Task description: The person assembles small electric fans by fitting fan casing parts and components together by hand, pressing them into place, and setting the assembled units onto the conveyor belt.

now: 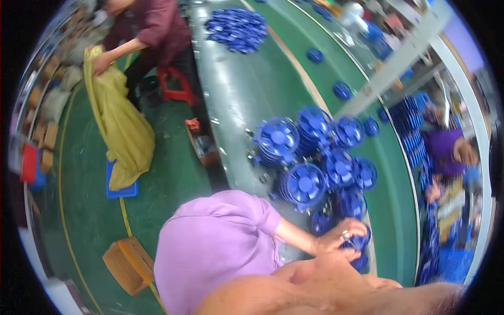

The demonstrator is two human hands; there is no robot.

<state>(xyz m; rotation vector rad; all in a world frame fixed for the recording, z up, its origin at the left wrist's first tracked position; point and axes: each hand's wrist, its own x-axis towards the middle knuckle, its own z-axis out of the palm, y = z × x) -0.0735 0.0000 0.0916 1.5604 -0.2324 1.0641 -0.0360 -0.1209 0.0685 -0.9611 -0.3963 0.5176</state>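
My left hand, below a short lilac sleeve and with a ring on one finger, curls over a blue round part at the near end of the stacks. Its fingers bend against the part, though blur hides the exact grip. Just beyond stand several stacks of blue fan-shaped round parts, each with a raised hub and blade-like spokes. Blurred bare skin fills the lower edge and covers what lies beneath it. No fingers of my right hand can be made out there.
A grey metal work surface borders a green conveyor belt. Farther off lies a pile of blue pieces. At left, a person holds a yellow-green sack near a red stool. A cardboard box stands on the floor.
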